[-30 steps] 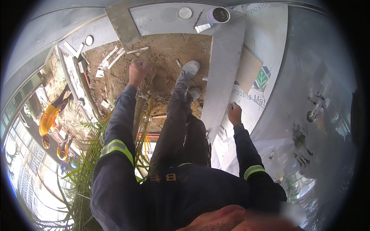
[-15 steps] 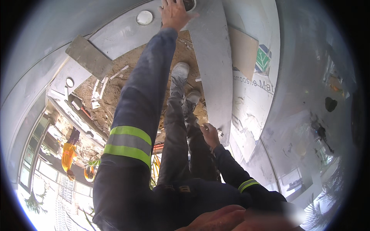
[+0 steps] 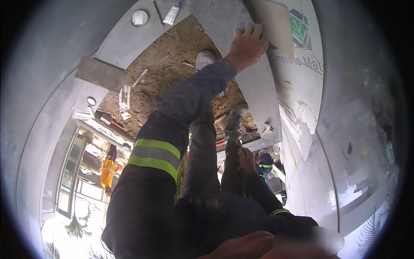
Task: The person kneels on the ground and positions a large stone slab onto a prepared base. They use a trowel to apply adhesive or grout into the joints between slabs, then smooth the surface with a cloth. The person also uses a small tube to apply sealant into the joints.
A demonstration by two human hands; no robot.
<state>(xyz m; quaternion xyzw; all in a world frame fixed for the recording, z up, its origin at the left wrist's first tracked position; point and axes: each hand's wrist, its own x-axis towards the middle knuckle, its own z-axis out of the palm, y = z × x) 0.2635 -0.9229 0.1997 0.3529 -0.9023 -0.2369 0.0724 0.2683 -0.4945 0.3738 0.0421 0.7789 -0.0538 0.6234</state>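
One hand did the main work; the left hand [image 3: 248, 45] was spread over a blue-sided can [image 3: 238, 28] from above, its fingers curled round the rim in what looked like a firm grasp; palm and knuckles hid most of the can, so its contents could not be made out. The can was at the upper part of the long grey slab [image 3: 254, 86], near the tan board [image 3: 274, 23]; whether it rested on that surface or hung just clear of it could not be told. The right hand [image 3: 246, 159] was low beside the person's leg, its fingers bent; I could not tell whether it held anything.

The step in hand, as I judged it, was carrying or placing the can, not working with what it held; the next move seemed to call for a level can and a steady left grip, with a flat seat on the slab before the fingers loosened; an uneven set-down near the slab's edge could have tipped it. Other small things lay apart from both hands, on the curved ledge [image 3: 116, 41]; a white tube [image 3: 171, 14], a thin dark stick [image 3: 158, 12] beside it, and a round pale lid [image 3: 139, 18] to their left.
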